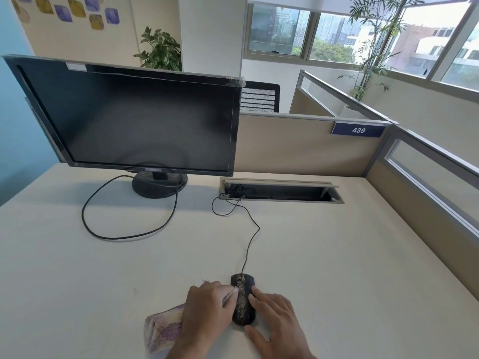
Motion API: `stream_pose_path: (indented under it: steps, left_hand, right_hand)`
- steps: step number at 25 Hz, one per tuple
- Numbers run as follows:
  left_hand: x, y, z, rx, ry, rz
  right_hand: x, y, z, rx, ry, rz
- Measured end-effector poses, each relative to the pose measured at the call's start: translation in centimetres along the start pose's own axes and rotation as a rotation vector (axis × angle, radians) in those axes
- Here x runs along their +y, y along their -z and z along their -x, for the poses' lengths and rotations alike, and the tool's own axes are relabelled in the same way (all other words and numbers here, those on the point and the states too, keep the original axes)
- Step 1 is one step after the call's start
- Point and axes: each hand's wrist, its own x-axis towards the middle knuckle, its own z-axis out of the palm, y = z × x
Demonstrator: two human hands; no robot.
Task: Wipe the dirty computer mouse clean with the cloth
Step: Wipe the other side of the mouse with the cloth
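A black wired computer mouse (245,310) lies on the white desk near the front edge, with a brownish speckled streak of dirt along its middle. My left hand (207,310) holds a purple and cream patterned cloth (162,330) and presses a fold of it against the mouse's left side. My right hand (276,322) rests on the mouse's right side, fingertips on its top and the thumb near its rear end. Most of the cloth trails out to the left behind my left wrist.
The mouse cable (250,237) runs back to an open cable tray (281,190) set in the desk. A black monitor (129,117) stands at the back left, its cable (108,229) looping over the desk. Beige partitions (305,149) wall the back and right.
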Motion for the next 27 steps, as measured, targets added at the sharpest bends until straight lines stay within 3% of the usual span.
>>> stream_pose_path:
  steps: [10,24,27]
  left_hand:
    - [-0.3,-1.2,1.7,0.051,-0.095,0.048]
    - [-1.2,-2.2,3.8,0.286,-0.279,-0.028]
    - [-1.3,-1.8,3.4,0.277,-0.185,-0.004]
  right_hand:
    - [0.1,-0.1,0.1,0.003,0.000,-0.006]
    - [0.0,0.1,0.0,-0.012,-0.007,0.009]
    - [-0.2,0.2,0.0,-0.015,-0.001,0.010]
